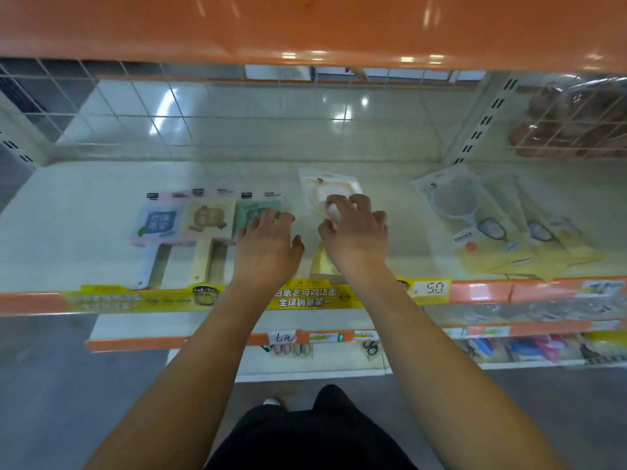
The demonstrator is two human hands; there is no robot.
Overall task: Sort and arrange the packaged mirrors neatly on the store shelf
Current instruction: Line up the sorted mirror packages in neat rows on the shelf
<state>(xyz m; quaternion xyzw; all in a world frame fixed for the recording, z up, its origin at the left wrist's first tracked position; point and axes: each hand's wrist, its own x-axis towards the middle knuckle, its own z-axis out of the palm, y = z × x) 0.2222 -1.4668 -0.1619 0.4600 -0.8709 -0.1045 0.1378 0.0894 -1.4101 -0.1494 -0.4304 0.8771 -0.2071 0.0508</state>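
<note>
Head view: left hand (pixel 268 244) flat, fingers spread, resting on green packaged mirror (pixel 252 212) at 11 o'clock. Right hand (pixel 356 232) at 12, fingers curled loosely atop cream packaged mirror (pixel 330 191) lying on shelf (pixel 84 205); actual grip unclear. More mirror packs (pixel 509 225) fanned at 2 o'clock.

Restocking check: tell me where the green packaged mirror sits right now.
The green packaged mirror lies left of centre on the shelf, beside the beige one, partly under the left hand.

Both forearms were bare, with no sleeves, watch or rings showing. The left hand (pixel 268 242) and right hand (pixel 356 232) were gloveless. Below, black trousers (pixel 305 435) appeared.
</note>
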